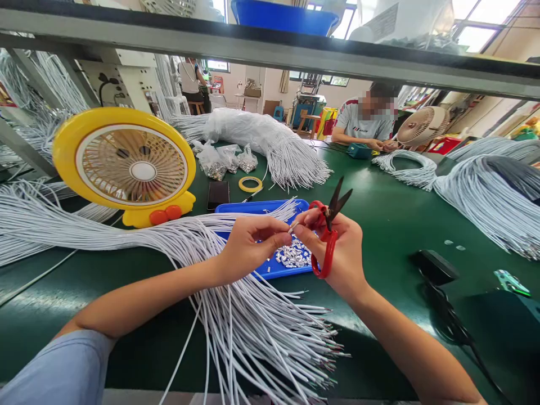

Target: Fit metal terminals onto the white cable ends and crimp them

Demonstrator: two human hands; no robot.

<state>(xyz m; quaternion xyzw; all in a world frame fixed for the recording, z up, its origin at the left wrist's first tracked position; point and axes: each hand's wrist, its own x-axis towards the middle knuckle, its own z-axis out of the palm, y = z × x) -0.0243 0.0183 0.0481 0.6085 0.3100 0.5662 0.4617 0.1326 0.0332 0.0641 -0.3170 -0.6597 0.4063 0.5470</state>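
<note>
While white cables (pixel 261 332) fan across the near table (pixel 375 360), left hand (pixel 247 247) and right hand (pixel 342 253) meet at one slim piece (pixel 292 227).
Above a blue tray (pixel 236 208) of small metal parts (pixel 292 254), the left hand pinches the piece between thumb and fingertips; the right hand grips red-handled scissors (pixel 329 216), blades parted, its thumb and forefinger at the piece's other end. The step looks like fine fingertip work; the next move probably calls for a steady left pinch. Farther back lies yellow tape (pixel 241 185).
</note>
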